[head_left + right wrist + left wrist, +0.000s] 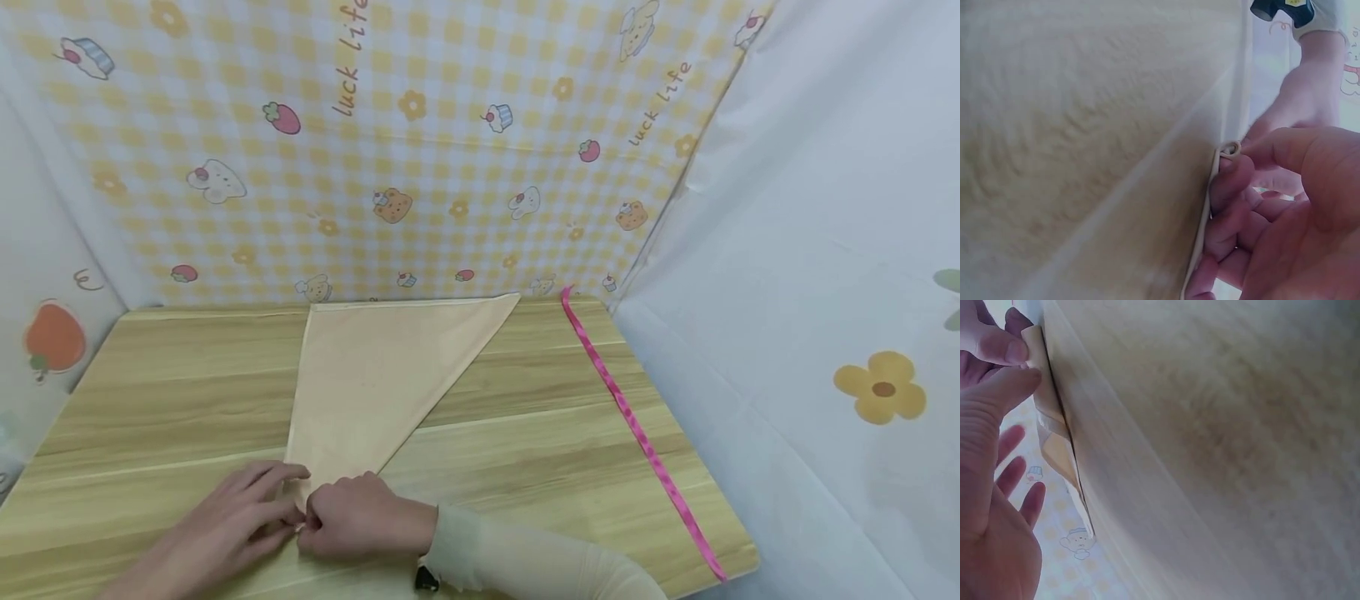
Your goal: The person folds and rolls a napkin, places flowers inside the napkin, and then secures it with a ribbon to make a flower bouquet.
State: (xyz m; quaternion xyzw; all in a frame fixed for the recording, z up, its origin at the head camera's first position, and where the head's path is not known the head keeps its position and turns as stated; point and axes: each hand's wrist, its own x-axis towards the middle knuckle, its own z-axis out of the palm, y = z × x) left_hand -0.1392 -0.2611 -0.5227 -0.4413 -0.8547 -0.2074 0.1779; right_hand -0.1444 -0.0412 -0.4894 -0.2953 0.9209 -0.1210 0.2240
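A beige cloth [382,367] lies flat, with a long slanting edge on its right side and its narrow part toward me. At the near end my left hand [240,517] and right hand [360,517] meet over its edge. In the left wrist view, the left thumb presses a rolled edge [1045,381] of cloth while the other left fingers stretch out. The right wrist view shows a small coil [1230,149] at the cloth's end, pinched between the right thumb and curled index finger. Both hands hide part of the near corner.
A pink ribbon [630,417] runs lengthwise along the right side of the wooden tabletop [495,467]. A yellow checked sheet [435,158] hangs behind the table, and pale printed sheets stand on both sides. A dark device [426,577] sits at the right wrist.
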